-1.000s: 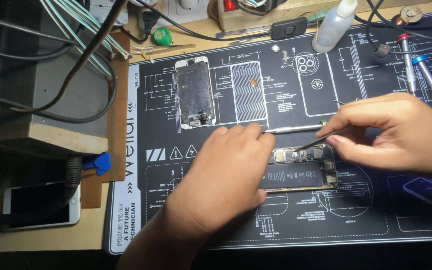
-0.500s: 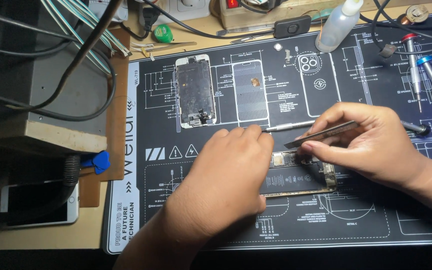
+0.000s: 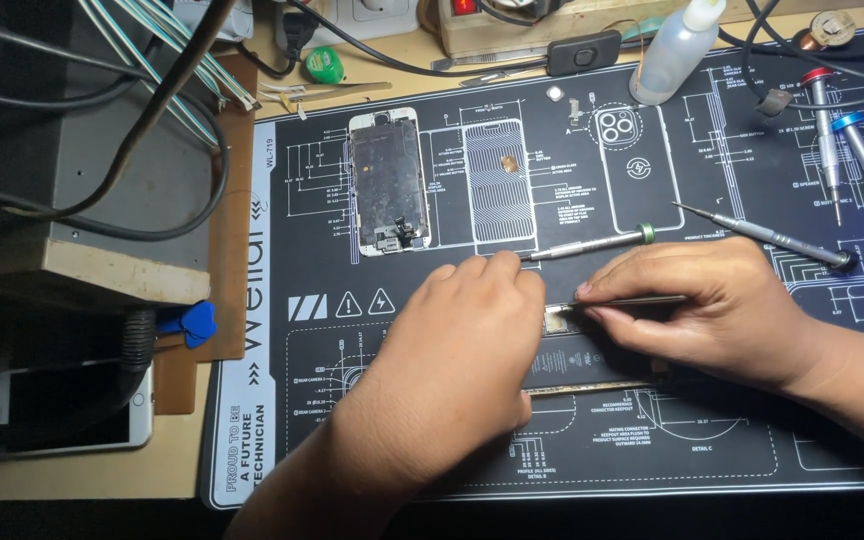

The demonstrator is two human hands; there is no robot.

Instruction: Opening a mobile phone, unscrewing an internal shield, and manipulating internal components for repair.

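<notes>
The fingers [image 3: 612,305] of the right hand [image 3: 722,310] are pinching shut around slim metal tweezers [image 3: 632,299], whose tip is pointing at the top end of an opened phone body [image 3: 592,360] lying near the front edge of the dark printed mat [image 3: 572,460]. The left hand [image 3: 462,350] is pressing down on the phone body with its fingers curled over the left part, covering much of it; whether those fingers are gripping anything beyond steadying it cannot be told. Just behind both hands a screwdriver with a green cap [image 3: 592,243] is lying on the mat, and a second thin screwdriver [image 3: 767,237] is resting toward the right edge. A detached phone screen [image 3: 387,183] is lying face down near the mat's back left corner. A clear squeeze bottle [image 3: 680,45] is standing at the back edge, and two more drivers [image 3: 852,150] are lying in the back right corner. A white phone [image 3: 82,405] is sitting on the surface [image 3: 102,475] left of the mat, near a blue pick [image 3: 192,322].
</notes>
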